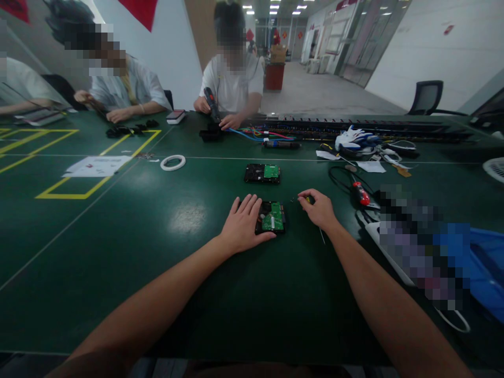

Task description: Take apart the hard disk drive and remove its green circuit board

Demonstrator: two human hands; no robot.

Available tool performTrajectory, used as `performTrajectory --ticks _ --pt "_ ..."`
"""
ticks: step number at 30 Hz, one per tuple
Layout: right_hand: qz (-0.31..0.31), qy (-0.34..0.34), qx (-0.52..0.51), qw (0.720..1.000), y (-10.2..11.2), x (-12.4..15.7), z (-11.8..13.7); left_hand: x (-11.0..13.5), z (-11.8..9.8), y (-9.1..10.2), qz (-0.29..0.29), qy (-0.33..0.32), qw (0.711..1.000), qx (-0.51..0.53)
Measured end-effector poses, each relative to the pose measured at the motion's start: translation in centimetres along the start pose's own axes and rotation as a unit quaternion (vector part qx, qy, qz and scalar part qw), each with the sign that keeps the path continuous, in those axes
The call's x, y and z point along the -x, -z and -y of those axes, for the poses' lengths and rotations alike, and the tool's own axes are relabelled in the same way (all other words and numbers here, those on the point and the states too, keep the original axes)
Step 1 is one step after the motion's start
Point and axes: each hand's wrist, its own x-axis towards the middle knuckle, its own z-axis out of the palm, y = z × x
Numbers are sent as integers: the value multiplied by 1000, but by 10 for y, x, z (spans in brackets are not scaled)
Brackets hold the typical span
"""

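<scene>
A hard drive (273,217) with a green circuit board lies in front of me on the green table. My left hand (244,224) rests flat over its left part, fingers stretched out and thumb along the near edge. To the right of the drive, my right hand (318,208) is closed around a screwdriver (323,237); its thin shaft points back toward me below the palm. Thumb and index finger come together beside a few tiny screws (292,200) on the table. Another hard drive (262,173), also board side up, lies just beyond the first.
A red-and-black handled tool (360,194) with a cable lies at right, near a blue bin (488,262). Farther back are gloves (356,139), a roll of white tape (173,163) and a paper sheet (96,166). Across the table, a person (232,79) holds a power screwdriver (211,102).
</scene>
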Motion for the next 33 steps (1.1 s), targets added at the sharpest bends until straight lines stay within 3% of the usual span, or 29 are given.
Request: performTrajectory --ticks 4,13,18,24,28,33 --pt "-12 -1 9 1000 -1 0 1 0 -2 2 8 -2 1000 -8" --pt "-43 2 30 999 -7 2 6 7 -20 24 27 61 997 -48" --pt "-48 -4 30 998 -7 3 8 13 -21 43 106 42 993 -12" --pt "-53 -28 -20 998 -4 6 5 17 2 58 162 -71 981 83" --pt "-49 -10 -17 999 -3 5 1 11 16 58 190 -80 975 79" --pt "-31 1 -44 999 -2 4 1 8 13 49 177 -83 977 87"
